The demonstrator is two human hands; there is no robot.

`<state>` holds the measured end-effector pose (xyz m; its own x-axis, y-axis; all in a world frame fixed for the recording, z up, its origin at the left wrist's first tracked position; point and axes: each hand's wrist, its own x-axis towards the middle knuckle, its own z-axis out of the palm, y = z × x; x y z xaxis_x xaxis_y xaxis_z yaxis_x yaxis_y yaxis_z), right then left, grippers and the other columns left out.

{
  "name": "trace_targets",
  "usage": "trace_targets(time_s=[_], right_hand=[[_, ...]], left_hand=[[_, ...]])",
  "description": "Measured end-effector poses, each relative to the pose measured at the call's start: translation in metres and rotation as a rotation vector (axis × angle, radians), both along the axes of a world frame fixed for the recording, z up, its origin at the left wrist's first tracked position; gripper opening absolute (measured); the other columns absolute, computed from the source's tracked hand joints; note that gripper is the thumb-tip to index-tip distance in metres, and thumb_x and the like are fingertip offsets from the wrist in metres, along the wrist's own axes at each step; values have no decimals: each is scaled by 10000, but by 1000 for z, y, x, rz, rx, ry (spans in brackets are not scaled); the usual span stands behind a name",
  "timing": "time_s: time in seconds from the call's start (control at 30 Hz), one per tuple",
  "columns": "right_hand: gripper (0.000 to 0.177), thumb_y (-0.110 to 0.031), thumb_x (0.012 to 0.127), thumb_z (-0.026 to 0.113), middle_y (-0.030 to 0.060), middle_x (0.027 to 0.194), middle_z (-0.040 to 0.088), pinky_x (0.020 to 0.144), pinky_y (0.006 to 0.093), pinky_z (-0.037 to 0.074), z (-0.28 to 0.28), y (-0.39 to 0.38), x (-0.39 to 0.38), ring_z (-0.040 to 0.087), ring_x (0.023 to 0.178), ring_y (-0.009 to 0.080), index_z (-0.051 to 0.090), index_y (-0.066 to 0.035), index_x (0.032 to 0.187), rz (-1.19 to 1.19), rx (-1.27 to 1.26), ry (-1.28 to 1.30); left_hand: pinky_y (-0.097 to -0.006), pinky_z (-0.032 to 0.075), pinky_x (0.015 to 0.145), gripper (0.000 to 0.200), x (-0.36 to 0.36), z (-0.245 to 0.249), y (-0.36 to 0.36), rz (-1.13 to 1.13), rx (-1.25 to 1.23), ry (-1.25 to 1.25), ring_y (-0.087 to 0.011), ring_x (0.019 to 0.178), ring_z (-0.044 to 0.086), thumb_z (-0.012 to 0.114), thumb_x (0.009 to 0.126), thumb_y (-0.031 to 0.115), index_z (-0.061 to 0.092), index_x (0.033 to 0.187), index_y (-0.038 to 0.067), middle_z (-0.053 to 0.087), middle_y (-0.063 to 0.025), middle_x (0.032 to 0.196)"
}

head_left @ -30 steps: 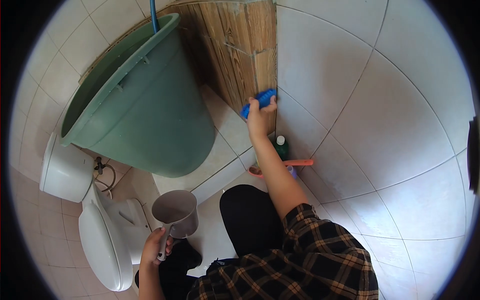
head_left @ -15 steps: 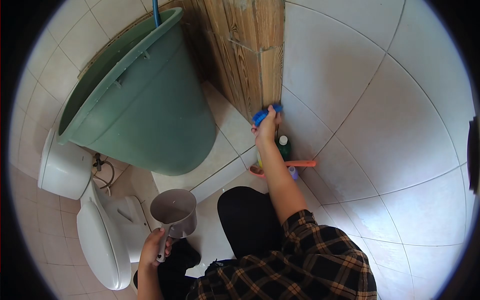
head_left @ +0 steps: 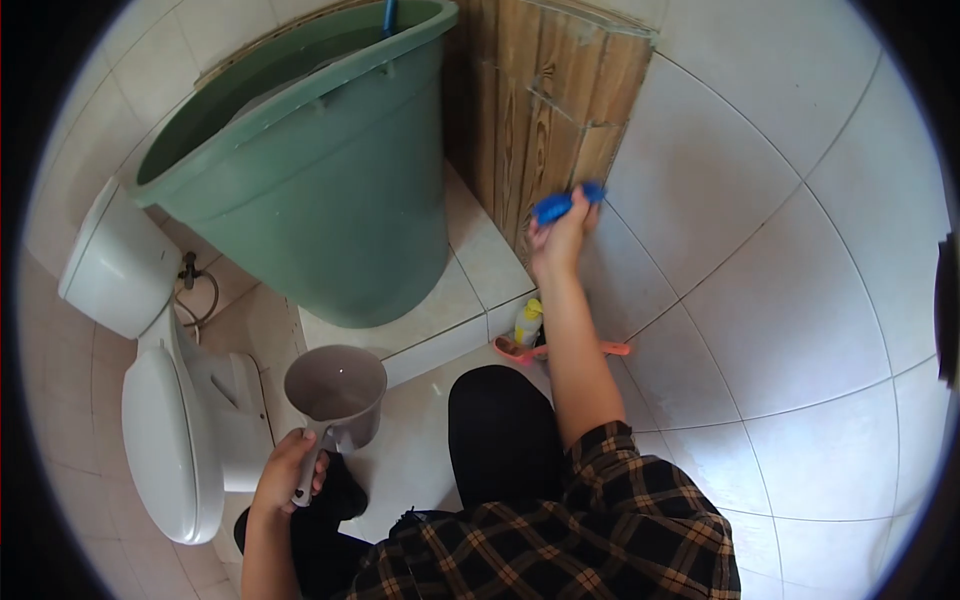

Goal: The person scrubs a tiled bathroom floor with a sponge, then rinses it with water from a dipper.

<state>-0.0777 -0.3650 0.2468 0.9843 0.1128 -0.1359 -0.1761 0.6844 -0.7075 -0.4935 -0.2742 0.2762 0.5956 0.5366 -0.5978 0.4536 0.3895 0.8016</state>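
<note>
My left hand [head_left: 287, 472] is wrapped round the handle of a grey-brown water dipper [head_left: 338, 388], its mouth tilted up, above the floor. Out in front, my right hand [head_left: 562, 240] grips a blue scrub brush [head_left: 553, 208] close to the wood-look tiles [head_left: 545, 130], by the corner where they meet the white wall. The brush's bristle side is mostly hidden. Below my right forearm, a yellow-and-white bottle [head_left: 528, 322] and a long-handled orange-pink brush [head_left: 515, 348] rest on the floor, partly covered by the arm.
A big green tub [head_left: 330, 200] with a blue stick [head_left: 390, 18] in it stands on a tiled ledge [head_left: 470, 275]. The white toilet [head_left: 165, 440], lid down, is at the left. White wall tiles [head_left: 720, 220] rise on the right.
The view has shifted. My right hand with the blue brush has moved slightly up along the corner; the left hand still holds the dipper. The arm now hides the green bottle.
</note>
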Motion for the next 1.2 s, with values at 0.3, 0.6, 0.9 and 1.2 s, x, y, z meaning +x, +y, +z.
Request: trace_targets(time_s=[0.3, 0.6, 0.9, 1.2], right_hand=[[597, -225, 735, 610, 161, 1091, 463, 808, 391, 372, 83, -60, 36, 472, 905, 301, 386, -182, 1286, -703, -1657, -1224], [444, -115, 773, 490, 115, 1174, 447, 798, 406, 336, -72, -130, 48, 440, 956, 264, 485, -116, 1216, -331, -2168, -1832], [259, -140, 808, 460, 69, 1124, 486, 782, 387, 338, 1, -105, 42, 440, 946, 240, 605, -96, 1018, -450, -2102, -1772], [275, -155, 795, 485, 68, 1131, 480, 758, 404, 348, -123, -167, 24, 440, 1019, 268, 611, -105, 1035, -149, -2082, -1861]], left_hand=[[-219, 342, 362, 306, 5, 10, -1, 18, 14, -35, -105, 416, 441, 495, 863, 275, 380, 958, 8, 467, -34, 594], [-224, 349, 410, 285, 9, 5, -6, -49, -91, -72, -111, 421, 438, 505, 852, 261, 401, 925, 6, 483, -49, 602], [-233, 353, 407, 267, 6, -1, -5, -52, -127, -60, -111, 420, 432, 511, 852, 262, 405, 895, 21, 485, -50, 612], [-231, 347, 414, 261, 11, 0, -2, 19, -41, -14, -107, 429, 430, 511, 852, 270, 418, 876, 28, 482, -42, 606]])
